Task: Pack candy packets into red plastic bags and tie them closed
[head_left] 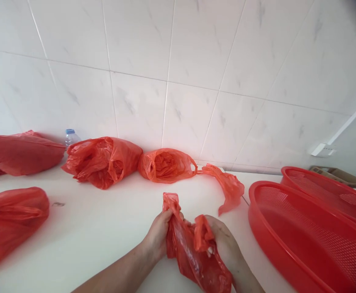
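Observation:
A crumpled red plastic bag (193, 254) is held over the white counter (105, 228) near its front edge. My left hand (158, 236) grips the bag's upper left part, fingers closed round the plastic. My right hand (225, 244) pinches the bag's right side, with a fold of plastic sticking up between the fingers. The bag hangs down between both hands and covers part of my right wrist.
Several more red bags lie along the tiled wall: a large one (16, 152) at far left, one (10, 219) at the left edge, two open ones (103, 160) (166, 165) in the middle, a flat strip (226, 185). A water bottle (70, 137) stands behind. Two red mesh baskets (302, 236) (327, 187) sit right.

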Demonstrator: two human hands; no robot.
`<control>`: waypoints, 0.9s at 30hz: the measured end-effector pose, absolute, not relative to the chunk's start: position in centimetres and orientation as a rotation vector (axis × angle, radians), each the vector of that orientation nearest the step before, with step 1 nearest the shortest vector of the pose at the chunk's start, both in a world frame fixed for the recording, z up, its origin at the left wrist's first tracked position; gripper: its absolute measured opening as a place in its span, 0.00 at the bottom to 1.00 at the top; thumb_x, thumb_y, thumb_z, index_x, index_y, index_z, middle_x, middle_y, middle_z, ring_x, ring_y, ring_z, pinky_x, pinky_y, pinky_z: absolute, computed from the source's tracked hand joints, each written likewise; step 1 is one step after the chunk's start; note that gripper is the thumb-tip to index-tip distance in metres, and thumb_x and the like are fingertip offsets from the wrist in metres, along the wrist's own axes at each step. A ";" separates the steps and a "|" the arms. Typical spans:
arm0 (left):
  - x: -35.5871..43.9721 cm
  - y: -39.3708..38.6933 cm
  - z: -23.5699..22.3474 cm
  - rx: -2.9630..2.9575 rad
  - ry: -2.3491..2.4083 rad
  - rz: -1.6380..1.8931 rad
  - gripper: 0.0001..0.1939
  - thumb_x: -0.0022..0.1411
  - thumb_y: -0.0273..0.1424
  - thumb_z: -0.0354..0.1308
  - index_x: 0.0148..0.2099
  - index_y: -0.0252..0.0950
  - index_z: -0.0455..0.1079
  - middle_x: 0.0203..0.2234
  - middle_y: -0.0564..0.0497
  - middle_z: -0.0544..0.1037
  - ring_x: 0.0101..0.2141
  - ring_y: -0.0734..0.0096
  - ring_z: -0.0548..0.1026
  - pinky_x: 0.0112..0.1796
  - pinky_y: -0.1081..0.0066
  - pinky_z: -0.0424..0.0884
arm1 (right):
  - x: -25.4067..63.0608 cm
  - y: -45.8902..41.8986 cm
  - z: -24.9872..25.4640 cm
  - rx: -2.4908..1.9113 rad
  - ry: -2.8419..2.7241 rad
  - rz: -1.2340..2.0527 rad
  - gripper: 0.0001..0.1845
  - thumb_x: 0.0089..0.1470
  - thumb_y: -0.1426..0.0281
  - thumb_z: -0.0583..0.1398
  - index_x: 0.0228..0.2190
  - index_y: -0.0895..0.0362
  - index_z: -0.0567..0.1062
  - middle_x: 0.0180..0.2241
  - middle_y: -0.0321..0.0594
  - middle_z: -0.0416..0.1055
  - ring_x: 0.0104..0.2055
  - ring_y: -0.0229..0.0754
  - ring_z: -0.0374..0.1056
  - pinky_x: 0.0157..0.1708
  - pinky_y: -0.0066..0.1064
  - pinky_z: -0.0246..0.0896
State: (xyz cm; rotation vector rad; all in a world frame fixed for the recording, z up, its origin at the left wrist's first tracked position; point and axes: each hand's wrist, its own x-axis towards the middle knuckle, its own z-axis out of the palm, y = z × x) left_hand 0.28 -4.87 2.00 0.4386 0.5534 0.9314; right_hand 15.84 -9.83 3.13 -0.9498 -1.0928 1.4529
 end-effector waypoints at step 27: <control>1.9 -8.0 3.0 1.371 0.695 1.141 0.17 0.64 0.40 0.51 0.49 0.39 0.72 0.37 0.46 0.76 0.45 0.60 0.73 0.50 0.60 0.64 | 15.7 -9.9 3.5 -1.036 -1.020 1.391 0.18 0.56 0.55 0.56 0.27 0.57 0.69 0.16 0.31 0.63 0.16 0.30 0.54 0.18 0.23 0.50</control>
